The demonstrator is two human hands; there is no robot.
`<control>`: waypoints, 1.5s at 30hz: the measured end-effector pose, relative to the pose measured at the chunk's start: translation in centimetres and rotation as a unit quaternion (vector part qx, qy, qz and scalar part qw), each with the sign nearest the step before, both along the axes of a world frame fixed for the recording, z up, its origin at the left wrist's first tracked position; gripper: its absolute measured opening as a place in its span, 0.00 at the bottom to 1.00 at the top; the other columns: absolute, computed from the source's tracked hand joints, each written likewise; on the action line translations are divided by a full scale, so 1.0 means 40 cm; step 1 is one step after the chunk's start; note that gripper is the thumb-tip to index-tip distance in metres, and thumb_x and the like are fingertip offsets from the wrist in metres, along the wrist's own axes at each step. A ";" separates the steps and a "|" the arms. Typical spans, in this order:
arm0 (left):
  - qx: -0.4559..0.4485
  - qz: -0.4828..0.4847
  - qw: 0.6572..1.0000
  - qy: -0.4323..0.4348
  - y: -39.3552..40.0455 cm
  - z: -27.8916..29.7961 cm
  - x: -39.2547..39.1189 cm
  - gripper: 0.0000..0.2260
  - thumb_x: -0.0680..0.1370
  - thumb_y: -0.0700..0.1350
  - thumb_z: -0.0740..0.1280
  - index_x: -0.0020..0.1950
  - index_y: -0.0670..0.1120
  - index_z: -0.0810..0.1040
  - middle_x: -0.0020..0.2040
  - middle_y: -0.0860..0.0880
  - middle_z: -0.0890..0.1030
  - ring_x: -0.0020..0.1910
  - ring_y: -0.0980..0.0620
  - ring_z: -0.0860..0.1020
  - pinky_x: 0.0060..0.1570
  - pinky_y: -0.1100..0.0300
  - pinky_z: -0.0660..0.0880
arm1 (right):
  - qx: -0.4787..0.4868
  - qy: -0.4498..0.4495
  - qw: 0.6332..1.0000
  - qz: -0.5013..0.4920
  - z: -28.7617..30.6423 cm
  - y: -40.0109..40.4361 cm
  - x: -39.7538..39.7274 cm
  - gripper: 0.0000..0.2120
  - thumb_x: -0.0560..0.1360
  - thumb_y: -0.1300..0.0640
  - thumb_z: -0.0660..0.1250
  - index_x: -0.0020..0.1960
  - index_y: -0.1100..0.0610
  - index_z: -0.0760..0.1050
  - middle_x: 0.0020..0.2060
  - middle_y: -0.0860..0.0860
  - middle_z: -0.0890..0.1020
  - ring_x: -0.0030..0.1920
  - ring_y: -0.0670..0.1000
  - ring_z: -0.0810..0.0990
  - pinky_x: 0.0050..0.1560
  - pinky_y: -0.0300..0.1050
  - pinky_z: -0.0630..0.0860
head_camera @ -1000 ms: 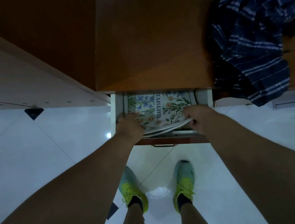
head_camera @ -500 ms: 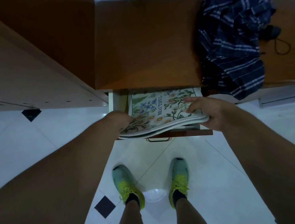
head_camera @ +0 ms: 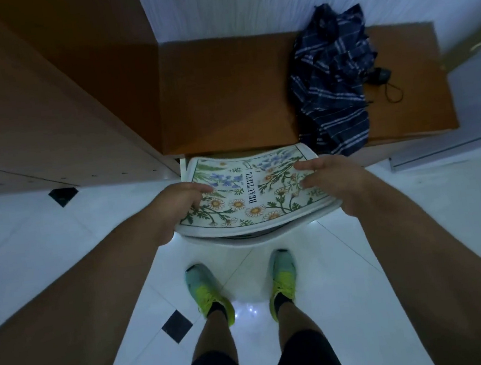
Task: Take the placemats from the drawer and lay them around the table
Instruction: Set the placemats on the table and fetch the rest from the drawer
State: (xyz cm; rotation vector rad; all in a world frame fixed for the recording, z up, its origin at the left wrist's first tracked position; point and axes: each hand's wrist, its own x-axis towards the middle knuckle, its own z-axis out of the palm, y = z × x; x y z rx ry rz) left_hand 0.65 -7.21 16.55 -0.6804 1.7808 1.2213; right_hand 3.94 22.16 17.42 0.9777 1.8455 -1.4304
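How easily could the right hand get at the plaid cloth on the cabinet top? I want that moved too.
Probably not yet: the right hand and left hand both grip the placemats. The plaid cloth lies unobstructed just beyond, so a freed hand likely could.

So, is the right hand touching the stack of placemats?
Touching. The head view shows the right hand gripping the right edge of the stack of placemats, with its fingers lying on the floral top.
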 end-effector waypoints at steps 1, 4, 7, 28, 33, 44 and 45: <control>0.011 0.009 1.000 0.023 -0.002 0.046 0.006 0.17 0.78 0.33 0.63 0.57 0.49 0.86 0.55 0.47 0.84 0.51 0.47 0.84 0.41 0.60 0.81 | -0.009 0.006 1.000 -0.002 0.046 -0.001 0.009 0.22 0.71 0.68 0.74 0.60 0.48 0.83 0.57 0.52 0.83 0.53 0.52 0.84 0.57 0.47 0.82; 0.044 0.001 0.996 0.082 -0.027 0.167 0.034 0.12 0.79 0.39 0.71 0.59 0.51 0.85 0.56 0.48 0.85 0.48 0.50 0.86 0.47 0.55 0.84 | -0.051 0.014 0.999 -0.009 0.179 0.001 0.034 0.26 0.72 0.74 0.70 0.62 0.48 0.81 0.54 0.54 0.84 0.49 0.56 0.86 0.47 0.51 0.85; 0.079 -0.001 0.987 0.140 -0.038 0.301 0.061 0.13 0.78 0.41 0.72 0.61 0.53 0.84 0.59 0.53 0.82 0.50 0.52 0.86 0.49 0.52 0.84 | -0.071 0.032 0.997 0.000 0.314 -0.003 0.056 0.27 0.71 0.76 0.68 0.61 0.50 0.81 0.55 0.57 0.84 0.51 0.59 0.86 0.49 0.58 0.84; 0.083 -0.085 0.851 0.512 -0.059 1.145 0.042 0.12 0.77 0.47 0.73 0.59 0.60 0.84 0.61 0.55 0.80 0.57 0.57 0.82 0.56 0.54 0.82 | 0.070 0.405 0.909 0.060 1.143 -0.035 0.100 0.19 0.67 0.61 0.81 0.52 0.44 0.83 0.52 0.44 0.84 0.41 0.44 0.87 0.37 0.40 0.83; 0.109 -0.058 0.846 0.518 -0.036 1.235 0.074 0.17 0.76 0.49 0.75 0.64 0.62 0.81 0.66 0.54 0.80 0.64 0.51 0.80 0.62 0.47 0.78 | 0.043 0.466 0.878 0.098 1.221 0.003 0.065 0.18 0.68 0.60 0.80 0.52 0.42 0.83 0.56 0.46 0.83 0.49 0.48 0.86 0.43 0.48 0.85; 0.069 0.171 0.812 0.553 -0.030 1.352 0.229 0.12 0.78 0.43 0.71 0.60 0.55 0.84 0.66 0.50 0.80 0.56 0.48 0.85 0.51 0.46 0.83 | -0.006 0.565 0.789 0.241 1.346 -0.026 -0.057 0.22 0.70 0.57 0.79 0.59 0.38 0.81 0.56 0.42 0.83 0.51 0.42 0.84 0.44 0.39 0.83; 0.030 0.187 0.801 0.567 -0.040 1.348 0.254 0.12 0.78 0.44 0.72 0.59 0.57 0.85 0.67 0.50 0.78 0.56 0.49 0.84 0.50 0.49 0.84 | -0.002 0.571 0.779 0.260 1.343 -0.050 -0.059 0.22 0.71 0.56 0.79 0.60 0.38 0.80 0.55 0.40 0.82 0.50 0.39 0.83 0.42 0.33 0.81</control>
